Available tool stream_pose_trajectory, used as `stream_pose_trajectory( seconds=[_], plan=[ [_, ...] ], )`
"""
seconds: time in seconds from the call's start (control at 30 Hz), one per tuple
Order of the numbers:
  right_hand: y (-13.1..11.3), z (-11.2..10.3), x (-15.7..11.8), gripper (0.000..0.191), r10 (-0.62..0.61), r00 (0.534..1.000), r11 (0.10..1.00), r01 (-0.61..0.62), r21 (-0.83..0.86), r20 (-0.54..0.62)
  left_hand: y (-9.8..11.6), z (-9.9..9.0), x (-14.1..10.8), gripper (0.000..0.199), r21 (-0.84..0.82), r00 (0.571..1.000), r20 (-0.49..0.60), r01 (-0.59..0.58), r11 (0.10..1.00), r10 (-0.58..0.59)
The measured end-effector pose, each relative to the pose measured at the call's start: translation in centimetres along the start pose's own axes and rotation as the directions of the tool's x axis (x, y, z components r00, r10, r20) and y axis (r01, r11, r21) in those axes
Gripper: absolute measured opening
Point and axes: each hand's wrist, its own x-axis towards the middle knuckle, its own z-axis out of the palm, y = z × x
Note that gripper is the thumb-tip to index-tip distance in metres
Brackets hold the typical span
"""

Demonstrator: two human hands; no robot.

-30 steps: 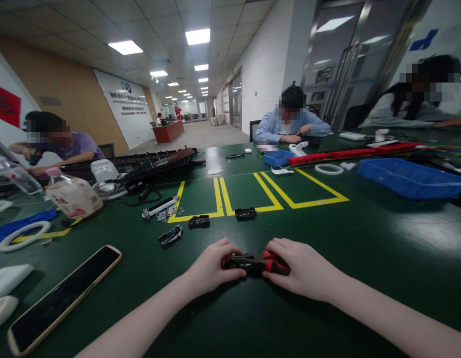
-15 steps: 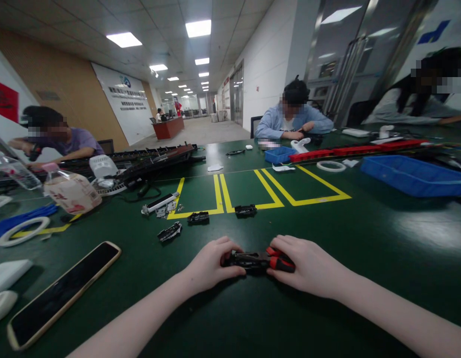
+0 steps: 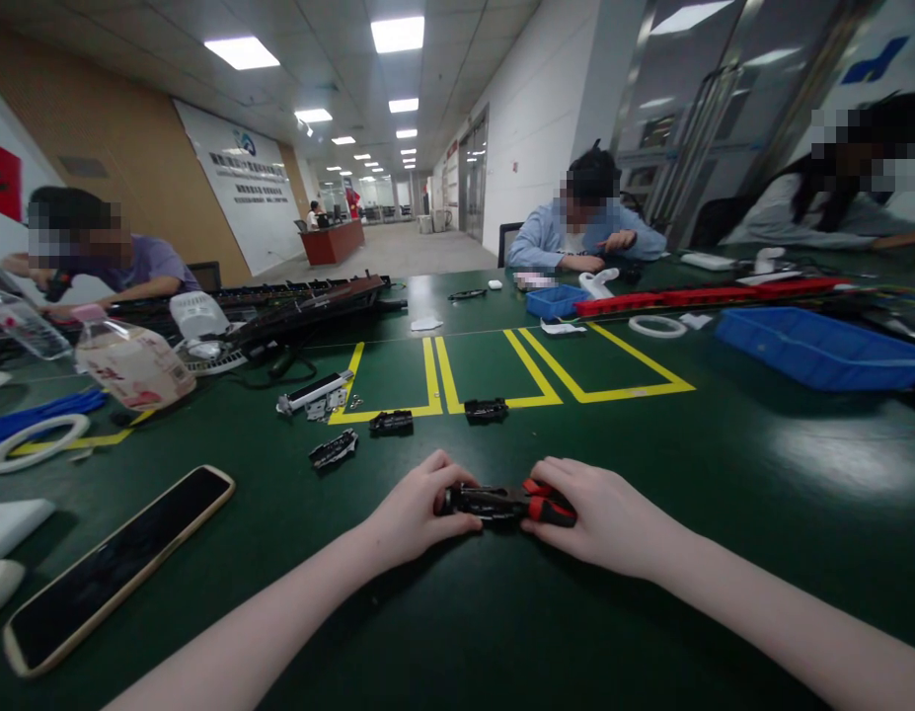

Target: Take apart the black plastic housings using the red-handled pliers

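Note:
In the head view, my left hand (image 3: 431, 506) is closed on the left end of a small black plastic part (image 3: 488, 503), thumb in front and fingers behind. My right hand (image 3: 586, 515) is wrapped round the red-and-black handles of a pair of pliers (image 3: 550, 506). The dark jaws point left and meet the right end of the black part; what they grip there is too small to make out. Beyond my hands lie similar black parts: one at the yellow tape (image 3: 486, 410), one to its left (image 3: 391, 423), and a tilted one (image 3: 334, 449).
A phone (image 3: 120, 563) lies at the left near a drink bottle (image 3: 135, 360) and a white tape ring (image 3: 37, 443). Long black assemblies (image 3: 316, 316) are behind. A blue tray (image 3: 819, 351) stands at the right. Co-workers (image 3: 582, 222) sit across the green table (image 3: 724, 474).
The view has shifted slightly, so most things sit a little higher in it. Both hands keep their holds on the part and the pliers. The co-worker opposite has raised a hand.

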Motion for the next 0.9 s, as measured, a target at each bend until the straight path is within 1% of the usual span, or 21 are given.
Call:
stream_pose_trajectory(
  seconds=[0.13, 0.3, 0.43, 0.53, 0.7, 0.9],
  plan=[
    [0.1, -0.2, -0.2, 0.030, 0.010, 1.000, 1.000, -0.010, 0.003, 0.017, 0.3, -0.2, 0.0, 0.037, -0.001, 1.000, 0.021, 0.009, 1.000, -0.009],
    [0.1, -0.4, -0.3, 0.027, 0.001, 1.000, 1.000, -0.001, -0.013, 0.011, 0.3, -0.3, 0.0, 0.037, 0.017, 1.000, 0.029, -0.002, 1.000, 0.001],
    [0.1, -0.1, -0.3, 0.026, -0.013, 1.000, 1.000, 0.013, -0.026, 0.000, 0.2, -0.2, -0.1, 0.034, 0.045, 0.999, 0.023, -0.034, 0.998, 0.033],
    [0.1, 0.3, -0.2, 0.025, -0.022, 1.000, 0.999, 0.021, -0.033, -0.008, 0.3, -0.2, -0.1, 0.033, 0.050, 0.999, 0.017, -0.036, 0.998, 0.036],
    [0.0, 0.8, -0.1, 0.029, -0.030, 0.999, 0.999, 0.030, -0.035, -0.012, 0.0, -0.2, -0.1, 0.034, 0.059, 0.998, 0.024, -0.052, 0.997, 0.051],
    [0.3, 0.8, 0.0, 0.033, -0.037, 0.999, 0.998, 0.036, -0.042, -0.020, -0.1, -0.3, -0.2, 0.033, 0.035, 0.998, 0.032, -0.053, 0.998, 0.052]
  ],
)
